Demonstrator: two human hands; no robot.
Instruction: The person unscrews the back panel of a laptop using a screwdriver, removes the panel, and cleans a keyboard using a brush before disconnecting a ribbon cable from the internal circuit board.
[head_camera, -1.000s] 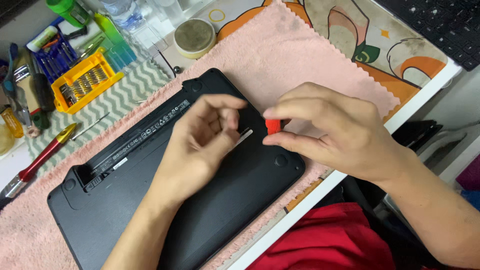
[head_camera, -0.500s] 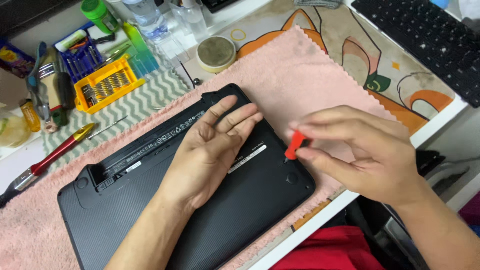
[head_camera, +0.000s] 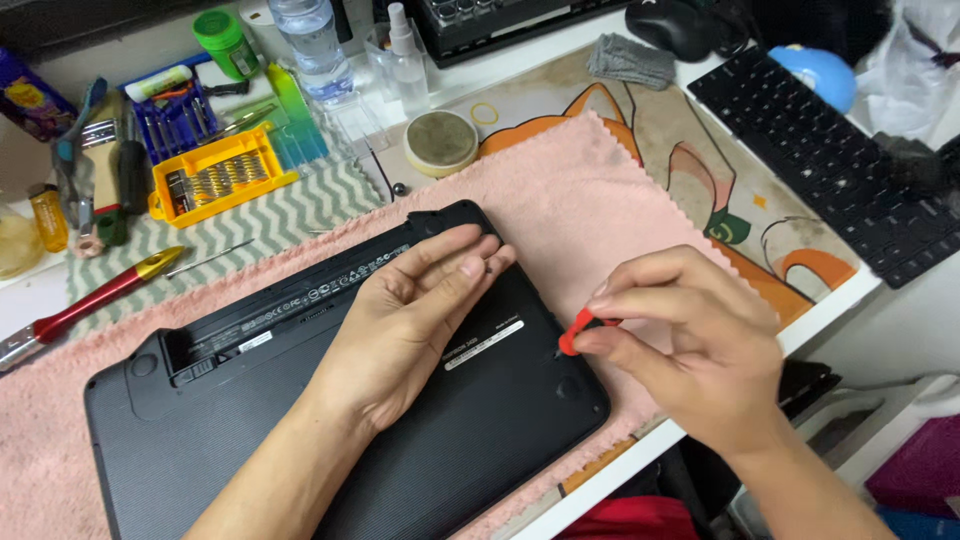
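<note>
Fingers of the right hand (head_camera: 690, 350) pinch the small red screwdriver (head_camera: 577, 330), now tipped down at the laptop's (head_camera: 480, 430) three-o'clock edge; left hand (head_camera: 410, 320) lies flat, open.

A home desk serving as a small electronics repair station. The white counter (head_camera: 640, 450) carries a pink towel (head_camera: 600, 190) as work pad, a yellow tray of screwdriver bits (head_camera: 215, 180), a red-handled screwdriver (head_camera: 90, 300), a computer keyboard (head_camera: 830, 150), a mouse (head_camera: 685, 25), a cartoon-printed desk mat (head_camera: 700, 160) and a water bottle (head_camera: 305, 40).
</note>
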